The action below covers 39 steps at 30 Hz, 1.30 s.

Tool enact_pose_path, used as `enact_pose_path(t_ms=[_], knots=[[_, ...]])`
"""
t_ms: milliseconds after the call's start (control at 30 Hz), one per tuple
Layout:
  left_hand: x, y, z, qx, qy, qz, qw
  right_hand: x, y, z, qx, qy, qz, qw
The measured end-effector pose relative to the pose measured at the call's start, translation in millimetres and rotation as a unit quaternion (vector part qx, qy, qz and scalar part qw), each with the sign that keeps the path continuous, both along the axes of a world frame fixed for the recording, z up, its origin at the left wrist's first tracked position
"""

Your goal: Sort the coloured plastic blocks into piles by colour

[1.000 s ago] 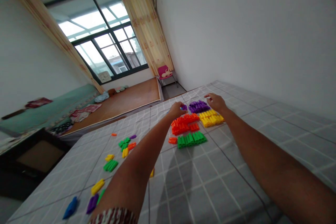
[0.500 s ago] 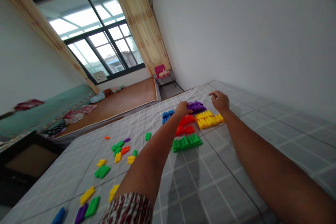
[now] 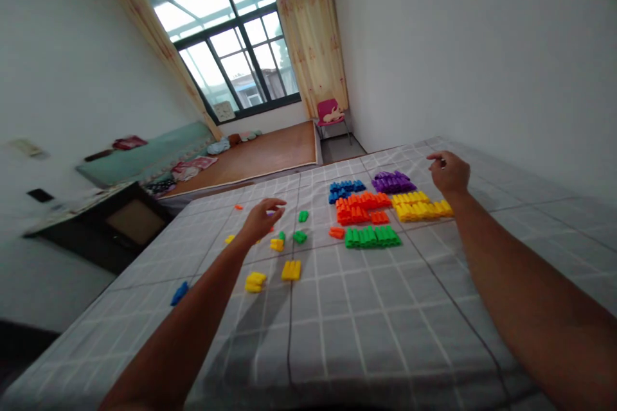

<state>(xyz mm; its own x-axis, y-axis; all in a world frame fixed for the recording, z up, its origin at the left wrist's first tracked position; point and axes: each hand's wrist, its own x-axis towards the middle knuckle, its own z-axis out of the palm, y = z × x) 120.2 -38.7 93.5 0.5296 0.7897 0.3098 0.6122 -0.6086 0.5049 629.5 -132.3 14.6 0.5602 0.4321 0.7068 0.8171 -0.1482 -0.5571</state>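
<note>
My left hand (image 3: 260, 221) is over the loose pieces at the left of the bed cover, its fingers apart. A small purple piece (image 3: 272, 212) shows under its fingers; no grip on it is visible. My right hand (image 3: 449, 173), loosely curled with a gap between finger and thumb, hovers empty near the purple pile (image 3: 394, 182) and the yellow rows (image 3: 421, 207). Blue (image 3: 346, 189), orange (image 3: 361, 207) and green (image 3: 373, 237) groups lie beside these. Small green (image 3: 299, 237) and yellow pieces (image 3: 291, 270) are scattered between my left hand and the groups.
A blue piece (image 3: 180, 293) lies near the left edge of the checked cover (image 3: 337, 334). Beyond are a dark cabinet (image 3: 130, 225), a brown platform (image 3: 284, 148) and a pink chair (image 3: 328, 113). A white wall (image 3: 457, 64) runs along the right.
My left hand has left the purple pile and moved left to the loose pieces. My right hand remains raised near the yellow rows. The camera view has shifted.
</note>
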Motion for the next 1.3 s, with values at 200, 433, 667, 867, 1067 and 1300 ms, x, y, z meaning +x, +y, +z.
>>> enact_pose_path(t_ms=[200,433,667,867,1067,1300], knots=[[-164,-20,11.2,-0.119,0.026,0.152,0.981,-62,12,29.5,-0.056,-0.106,0.117,0.986],[-227,-41,10.7,-0.096,0.056,0.137,0.984,-67,40,42.0,-0.332,-0.168,0.128,0.919],[-246,-49,-11.4,-0.114,0.038,0.124,0.985,-67,42,25.5,-0.447,-0.294,0.188,0.823],[-249,-51,-19.6,-0.111,0.014,0.120,0.986,-92,35,28.4,-0.446,-0.342,0.135,0.816],[-247,-53,-21.8,-0.122,-0.003,0.117,0.986,-81,40,47.4,-0.331,-0.296,0.112,0.889],[-251,-52,-27.3,-0.132,-0.005,0.124,0.983,-51,67,51.0,-0.420,-0.238,0.210,0.850]])
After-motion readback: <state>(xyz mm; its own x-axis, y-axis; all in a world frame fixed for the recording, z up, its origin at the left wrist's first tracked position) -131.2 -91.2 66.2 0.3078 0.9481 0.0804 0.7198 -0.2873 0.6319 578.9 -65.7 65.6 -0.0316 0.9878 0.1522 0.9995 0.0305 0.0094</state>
